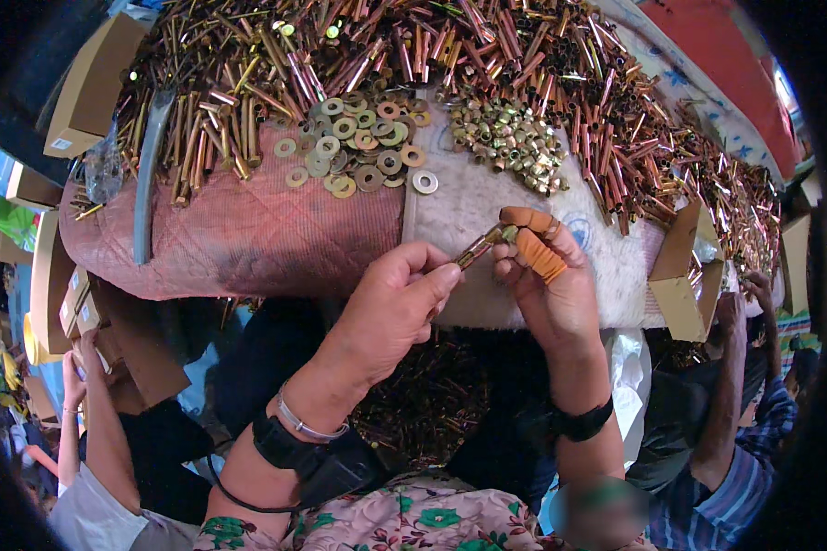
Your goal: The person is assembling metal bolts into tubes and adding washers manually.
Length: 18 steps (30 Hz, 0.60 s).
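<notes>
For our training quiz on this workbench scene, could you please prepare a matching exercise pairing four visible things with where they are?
Things:
1. Flat round brass washers
2. Small yellowish metal nuts
3. Short copper-coloured metal tube
4. Orange rubber finger covers

Places:
A. On the right hand, thumb and forefinger
B. Heaped on the white cloth
C. Pinched between the left hand and the right
D. Heaped at the edge of the pink quilted cloth

Pairs: 1-D, 2-B, 3-C, 4-A

Looks like I'm in a small hand-assembly workshop: heaps of short copper and brass tubes [560,64], a pile of flat brass washers [363,147], small brass nuts [510,138] and plain brown cardboard boxes [92,87] everywhere.
</notes>
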Tool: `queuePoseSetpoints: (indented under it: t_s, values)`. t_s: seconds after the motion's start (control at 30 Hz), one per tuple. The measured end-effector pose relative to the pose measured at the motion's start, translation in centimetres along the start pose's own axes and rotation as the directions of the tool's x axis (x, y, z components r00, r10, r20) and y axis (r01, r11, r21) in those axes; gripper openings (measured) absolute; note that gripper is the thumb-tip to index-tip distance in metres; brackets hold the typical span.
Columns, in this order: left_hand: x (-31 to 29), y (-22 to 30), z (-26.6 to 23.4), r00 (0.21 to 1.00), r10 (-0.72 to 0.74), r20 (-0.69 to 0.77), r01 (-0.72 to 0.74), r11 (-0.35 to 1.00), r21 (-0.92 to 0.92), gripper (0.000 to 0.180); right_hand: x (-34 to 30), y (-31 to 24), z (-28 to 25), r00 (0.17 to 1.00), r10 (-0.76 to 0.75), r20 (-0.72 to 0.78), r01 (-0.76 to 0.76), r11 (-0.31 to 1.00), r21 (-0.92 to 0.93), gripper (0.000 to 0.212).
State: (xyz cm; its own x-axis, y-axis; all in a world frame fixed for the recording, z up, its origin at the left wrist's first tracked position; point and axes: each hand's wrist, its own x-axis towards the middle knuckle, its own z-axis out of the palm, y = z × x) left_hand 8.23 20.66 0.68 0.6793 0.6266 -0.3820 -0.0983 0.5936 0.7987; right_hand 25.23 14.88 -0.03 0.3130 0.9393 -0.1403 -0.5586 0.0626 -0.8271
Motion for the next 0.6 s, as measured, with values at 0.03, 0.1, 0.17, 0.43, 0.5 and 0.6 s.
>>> queuePoseSetpoints:
  t_s: [0.03,0.1,0.17,0.43,0.5,0.6]
  values:
    - [0.0,-0.1,0.1,1.000,-0.003,-0.008,0.003,1.000,0.006,0.014,-0.1,0.1,0.2,1.000,-0.001,-0.015,0.001,1.000,-0.006,0.025]
    - [0.0,-0.2,0.1,1.000,-0.006,-0.013,0.006,1.000,0.020,0.014,-0.4,0.0,0.4,0.999,-0.007,-0.043,0.006,1.000,-0.018,0.024]
    - [-0.1,-0.2,0.2,1.000,-0.010,-0.007,0.010,0.999,0.032,0.013,-0.5,0.2,-0.2,0.999,-0.027,0.019,0.027,1.000,0.003,0.024]
    - [-0.3,-0.4,0.2,1.000,-0.006,0.018,0.003,0.985,0.170,0.012,-2.0,0.7,-0.2,0.960,-0.279,-0.011,0.235,0.829,-0.508,0.020]
    - [-0.3,-0.4,0.1,1.000,0.005,0.013,-0.007,0.981,0.192,0.011,-2.3,0.3,-0.5,0.971,-0.231,0.058,0.219,0.771,-0.598,0.019]
    - [-0.3,-0.5,-0.1,1.000,0.011,0.007,-0.013,0.978,0.209,0.011,-2.5,-0.1,-0.8,0.991,-0.129,0.039,0.131,0.845,-0.518,0.018]
